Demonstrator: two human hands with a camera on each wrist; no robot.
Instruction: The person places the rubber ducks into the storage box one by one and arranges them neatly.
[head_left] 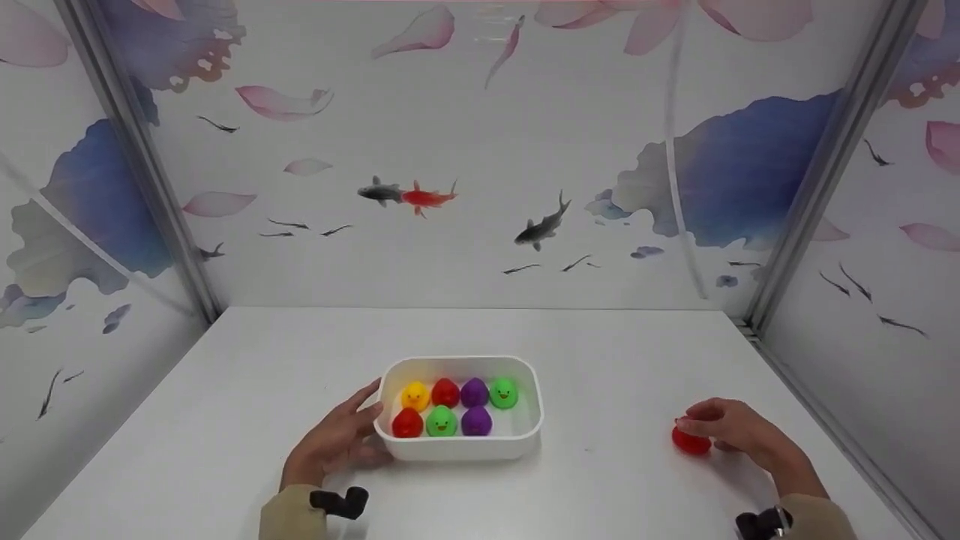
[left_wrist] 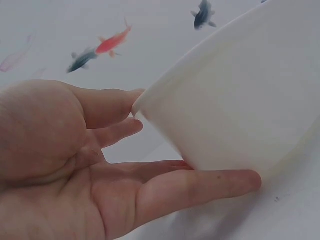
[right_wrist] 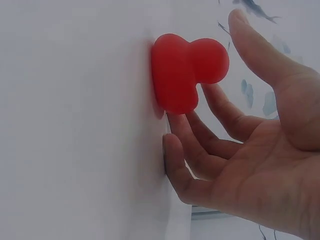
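A red rubber duck (head_left: 691, 441) stands on the table at the right. Over it in the head view is my right hand (head_left: 731, 429). In the right wrist view the thumb is apart from the duck (right_wrist: 175, 75), and the bent fingers are close behind and beside it. My left hand (head_left: 341, 435) touches the left side of a white plastic box (head_left: 480, 448). From the left wrist the thumb shows at the box rim, with mostly straight fingers along the box wall (left_wrist: 235, 115). Inside the box sit several small ducks, among them a yellow duck (head_left: 415, 397) and a green duck (head_left: 504, 393).
The white table (head_left: 600, 352) is bounded at the back by a wall (head_left: 480, 135) printed with fish and petals. Side walls with metal corner posts (head_left: 840, 172) rise at left and right. A black wrist strap (head_left: 341, 502) shows on the left sleeve.
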